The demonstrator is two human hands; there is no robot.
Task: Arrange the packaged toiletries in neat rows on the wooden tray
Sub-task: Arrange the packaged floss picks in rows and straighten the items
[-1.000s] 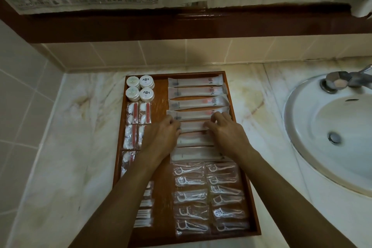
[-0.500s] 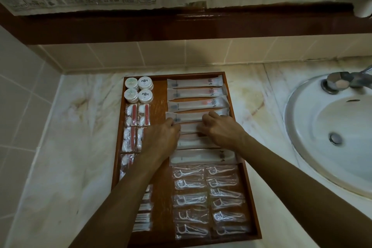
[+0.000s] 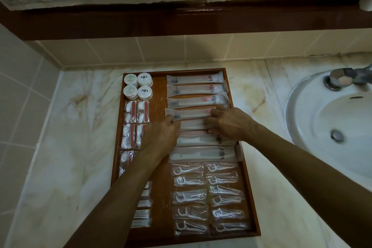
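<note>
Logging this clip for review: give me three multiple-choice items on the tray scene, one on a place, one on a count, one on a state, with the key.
1. Where do the round white containers sit on the wooden tray?
A. far left corner
B. near right corner
C. in the sink

2. How many round white containers show?
A. two
B. four
C. six

3. What are the hands doing?
A. both lifted clear of the tray
B. both resting on the long sachets
C. one turning the tap

Key: 1 A, they stand at the tray's far left corner. 2 B, two rows of two. 3 B, the left hand and right hand rest on the long sachets mid-tray.
</note>
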